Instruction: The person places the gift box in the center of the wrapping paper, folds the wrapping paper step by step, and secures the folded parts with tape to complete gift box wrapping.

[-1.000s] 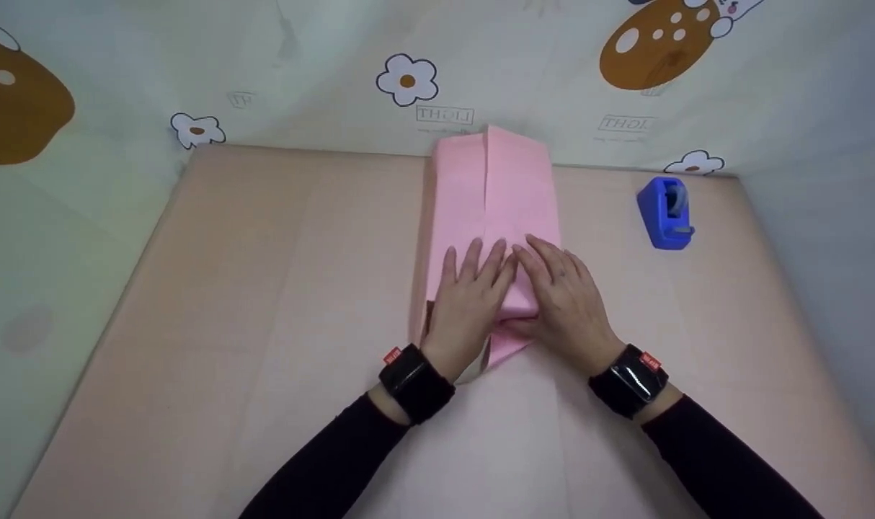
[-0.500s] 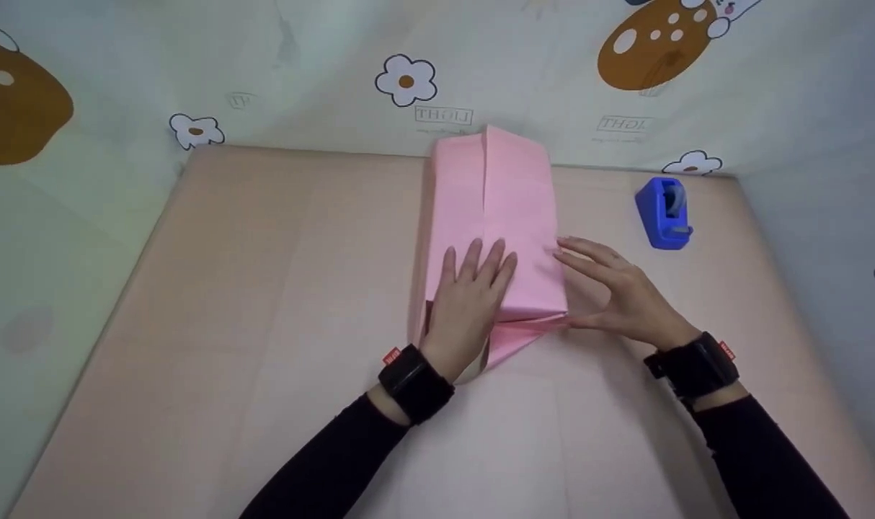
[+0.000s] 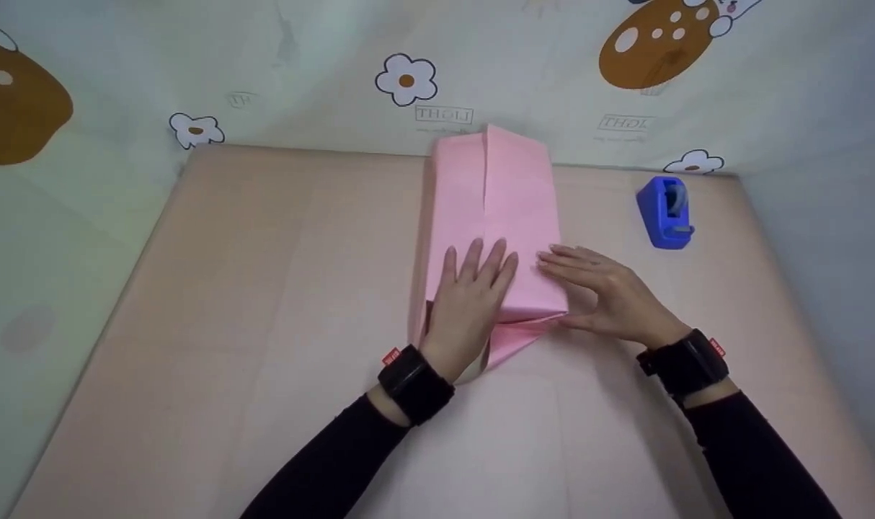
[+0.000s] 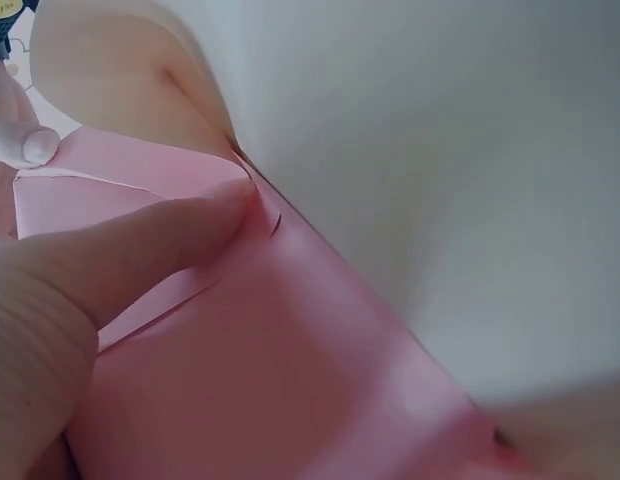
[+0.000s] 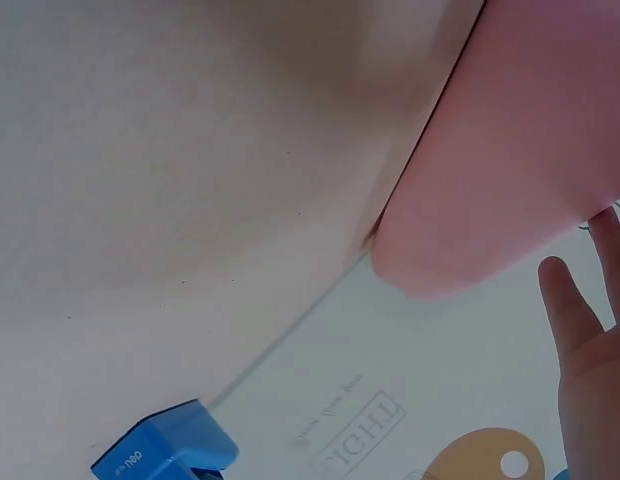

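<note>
A long pink paper-wrapped box (image 3: 520, 194) lies lengthwise on the table, a paper seam running down its top. My left hand (image 3: 465, 313) rests flat over its near part with fingers extended. In the left wrist view the thumb (image 4: 180, 240) of that hand presses the folded paper at the near end. My right hand (image 3: 614, 292) is at the right near corner, fingers over the top edge and thumb low by the pink end flap (image 3: 513, 339). The right wrist view shows two of its fingers (image 5: 570, 310) spread beside the pink side.
A blue tape dispenser (image 3: 664, 214) stands at the back right of the table (image 3: 279, 288). Behind the table hangs a pale curtain (image 3: 300, 65) printed with flowers, which also borders both sides. The box's far end reaches the table's back edge.
My right hand has moved off the near top of the box to its right near corner, then slightly back inward over the edge. My left hand stays in place.
</note>
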